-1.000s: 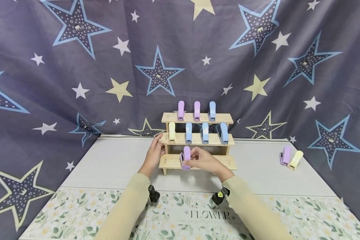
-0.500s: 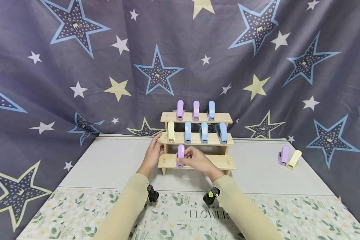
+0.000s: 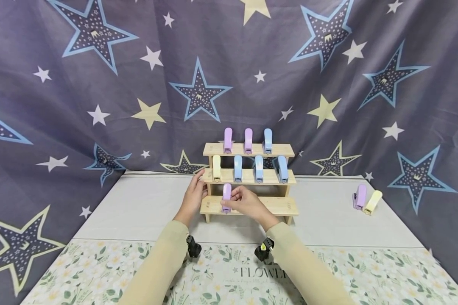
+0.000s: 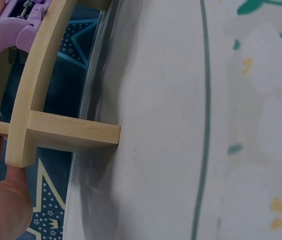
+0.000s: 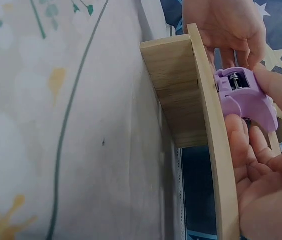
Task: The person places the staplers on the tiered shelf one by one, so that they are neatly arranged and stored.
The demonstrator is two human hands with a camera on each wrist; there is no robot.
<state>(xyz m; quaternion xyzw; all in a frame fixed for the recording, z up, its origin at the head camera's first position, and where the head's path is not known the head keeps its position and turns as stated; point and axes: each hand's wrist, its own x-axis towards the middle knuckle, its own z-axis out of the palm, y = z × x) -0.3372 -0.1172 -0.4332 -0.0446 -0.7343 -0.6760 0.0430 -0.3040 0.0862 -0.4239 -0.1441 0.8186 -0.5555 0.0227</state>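
A purple stapler [image 3: 227, 195] stands upright at the left part of the lowest step of a three-tier wooden rack [image 3: 276, 206]. My right hand [image 3: 249, 204] pinches it between thumb and fingers from the right side; the right wrist view shows the stapler [image 5: 251, 102] against the step's wood. My left hand [image 3: 192, 197] holds the rack's left end at the middle step, partly hidden behind the wood in the left wrist view. Along the middle step stand a yellow stapler [image 3: 216, 168] and three blue ones. Two purple staplers and a blue stapler [image 3: 267, 141] line the top step.
Off to the right on the white table surface [image 3: 324, 216] lie another purple stapler [image 3: 360, 197] and a yellow stapler [image 3: 372, 202], side by side. A star-patterned curtain [image 3: 137, 76] hangs close behind the rack. A floral mat [image 3: 99, 271] covers the table's front.
My right hand has shifted the purple stapler leftward along the lowest step, and it now faces straighter forward. The left hand keeps its place on the rack. The head view has drifted slightly.
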